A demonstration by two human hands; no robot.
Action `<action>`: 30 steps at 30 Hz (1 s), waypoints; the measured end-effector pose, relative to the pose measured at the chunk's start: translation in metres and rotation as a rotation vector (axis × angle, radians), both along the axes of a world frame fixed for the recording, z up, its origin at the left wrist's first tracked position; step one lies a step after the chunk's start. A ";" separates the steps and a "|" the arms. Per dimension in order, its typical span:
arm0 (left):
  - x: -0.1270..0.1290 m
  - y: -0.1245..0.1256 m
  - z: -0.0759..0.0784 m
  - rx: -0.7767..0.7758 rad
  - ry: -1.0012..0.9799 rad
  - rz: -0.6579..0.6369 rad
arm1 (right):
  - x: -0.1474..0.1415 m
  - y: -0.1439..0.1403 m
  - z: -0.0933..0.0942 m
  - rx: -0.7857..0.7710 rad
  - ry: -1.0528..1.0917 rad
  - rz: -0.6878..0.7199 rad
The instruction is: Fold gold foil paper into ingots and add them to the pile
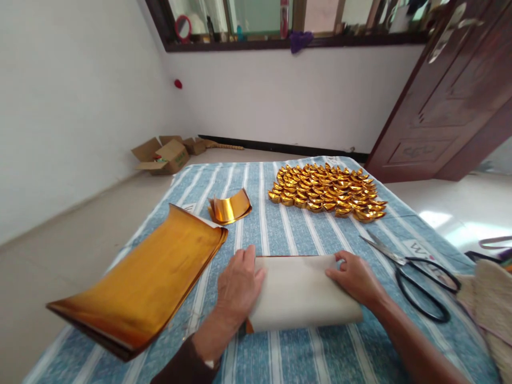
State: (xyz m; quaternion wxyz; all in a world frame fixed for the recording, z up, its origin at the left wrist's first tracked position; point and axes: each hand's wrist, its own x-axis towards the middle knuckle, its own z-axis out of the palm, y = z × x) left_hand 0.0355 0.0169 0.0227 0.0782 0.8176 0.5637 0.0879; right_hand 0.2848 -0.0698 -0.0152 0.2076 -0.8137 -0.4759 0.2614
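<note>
A sheet of gold foil paper [300, 293] lies doubled over in front of me, its pale back outward and a bit of gold showing at the lower left corner. My left hand [239, 282] is closed on its left edge, the thumb on top. At the upper right corner, my right hand [356, 274] pinches the sheet between thumb and fingers. Left of my hands rests a curling stack of large gold sheets [148, 277]. Beyond it sits a small curved pile of cut gold pieces [231, 207]. Black-handled scissors [402, 261] lie partly open beside my right hand.
Many folded gold paper ingots [326, 189] stand in rows at the far right of the striped cloth [262, 229]. A beige fabric item [490, 298] is at the right edge. An open cardboard box [168, 157] sits on the floor behind; a brown door [432, 112] stands at right.
</note>
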 end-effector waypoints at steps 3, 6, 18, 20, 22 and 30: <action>0.002 -0.017 0.004 0.152 -0.071 -0.214 | -0.001 -0.001 -0.001 -0.015 -0.011 -0.004; 0.009 -0.034 0.009 -0.065 -0.093 -0.539 | -0.002 -0.002 -0.002 -0.005 -0.010 -0.014; 0.023 -0.053 0.008 -0.387 0.079 -0.549 | -0.002 -0.004 -0.001 0.020 0.057 -0.036; 0.022 -0.054 0.005 -0.371 0.044 -0.545 | -0.001 -0.004 -0.001 0.019 0.082 -0.039; 0.021 -0.054 0.001 -0.352 0.018 -0.549 | -0.001 -0.004 0.000 0.018 0.102 -0.044; 0.020 -0.055 -0.005 -0.376 0.000 -0.552 | 0.000 -0.004 0.000 0.044 0.112 -0.048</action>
